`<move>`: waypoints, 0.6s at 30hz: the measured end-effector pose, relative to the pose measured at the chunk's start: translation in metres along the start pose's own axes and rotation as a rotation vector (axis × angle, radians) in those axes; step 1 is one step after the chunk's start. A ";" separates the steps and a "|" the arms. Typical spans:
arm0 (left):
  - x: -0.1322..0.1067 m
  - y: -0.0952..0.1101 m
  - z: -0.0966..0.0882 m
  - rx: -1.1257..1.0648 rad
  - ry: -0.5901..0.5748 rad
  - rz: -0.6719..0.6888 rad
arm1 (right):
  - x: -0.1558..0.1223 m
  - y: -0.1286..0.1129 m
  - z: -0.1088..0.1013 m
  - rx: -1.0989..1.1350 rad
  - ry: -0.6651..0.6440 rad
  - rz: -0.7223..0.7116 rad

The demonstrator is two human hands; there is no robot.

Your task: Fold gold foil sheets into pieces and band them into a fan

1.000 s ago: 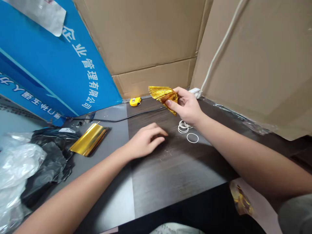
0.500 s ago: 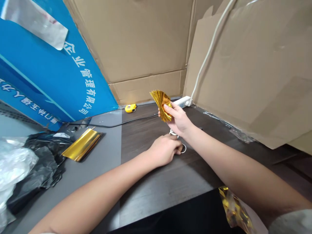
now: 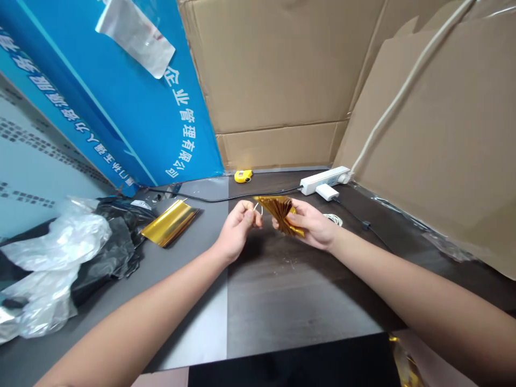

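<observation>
Left hand (image 3: 237, 230) lifting off table (image 3: 266, 290), fingers pinching white rubber band (image 3: 257, 208).
Right hand (image 3: 313, 226) clasping gold foil fan (image 3: 278, 215) just right of it; more rubber bands (image 3: 332, 219) lying right of fan.

Large cardboard sheets (image 3: 282, 70) wall off this corner, a white cable (image 3: 411, 80) running up the right-hand one. A blue banner (image 3: 121, 107) with white Chinese lettering leans at the left, and a white power strip (image 3: 324, 180) sits at the back of a dark wood-grain desk (image 3: 298, 301)
</observation>
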State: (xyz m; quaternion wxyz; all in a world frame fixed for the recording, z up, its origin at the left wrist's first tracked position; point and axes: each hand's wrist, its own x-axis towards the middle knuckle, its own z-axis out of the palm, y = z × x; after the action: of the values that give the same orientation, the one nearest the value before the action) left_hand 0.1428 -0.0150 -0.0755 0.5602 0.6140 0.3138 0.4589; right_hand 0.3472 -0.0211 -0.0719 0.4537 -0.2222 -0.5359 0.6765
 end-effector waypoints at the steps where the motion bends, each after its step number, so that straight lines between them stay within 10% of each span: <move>1: 0.000 -0.004 -0.001 -0.045 0.004 -0.031 | 0.000 0.003 0.000 -0.070 -0.035 0.002; 8: -0.005 -0.014 0.004 -0.271 -0.045 -0.188 | 0.000 0.001 -0.010 -0.476 -0.210 -0.049; 18: -0.005 -0.013 0.004 -0.309 -0.127 -0.240 | 0.000 0.002 -0.014 -0.500 -0.255 0.001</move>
State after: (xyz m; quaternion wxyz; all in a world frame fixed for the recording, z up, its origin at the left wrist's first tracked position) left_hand 0.1464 -0.0189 -0.0895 0.7171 0.5067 0.2745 0.3920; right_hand 0.3572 -0.0139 -0.0777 0.3134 -0.2406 -0.7389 0.5458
